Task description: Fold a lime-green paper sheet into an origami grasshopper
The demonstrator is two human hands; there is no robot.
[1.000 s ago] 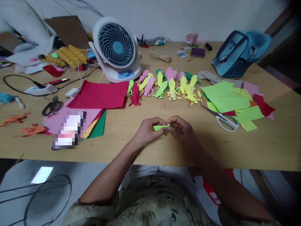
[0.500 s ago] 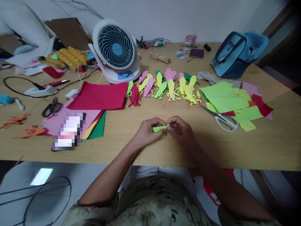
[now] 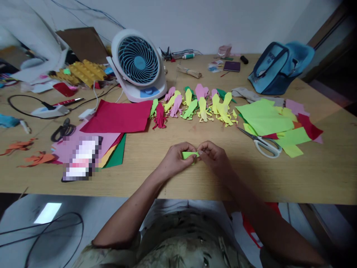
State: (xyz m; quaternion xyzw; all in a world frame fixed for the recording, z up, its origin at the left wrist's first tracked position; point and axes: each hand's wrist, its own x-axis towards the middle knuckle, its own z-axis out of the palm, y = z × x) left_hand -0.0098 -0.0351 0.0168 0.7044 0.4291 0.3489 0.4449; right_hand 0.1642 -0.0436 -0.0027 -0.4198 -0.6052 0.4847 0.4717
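A small folded piece of light green paper (image 3: 187, 154) is pinched between my two hands, just above the table's front part. My left hand (image 3: 178, 158) closes on its left part, thumb along the lower edge. With thumb and fingertips together, my right hand (image 3: 213, 156) grips its right end. Some of the paper is hidden behind the fingers. Beyond the hands lies a row of cut paper figures, among them a yellow one (image 3: 203, 108), a red one (image 3: 160, 116) and a pink one (image 3: 176, 106). White-handled scissors (image 3: 266, 146) lie to the right of my right hand.
Light green sheets (image 3: 267, 117) and coloured scraps lie at the right. At the left are a red sheet (image 3: 118, 116), a phone (image 3: 83, 158), black-handled scissors (image 3: 63, 130) and orange paper figures (image 3: 39, 159). A fan (image 3: 138, 63) and a blue bag (image 3: 275, 69) stand behind.
The folded paper has turned slightly, showing more of its face between my hands. Both hands keep their hold on it. The whole view has shifted a little.
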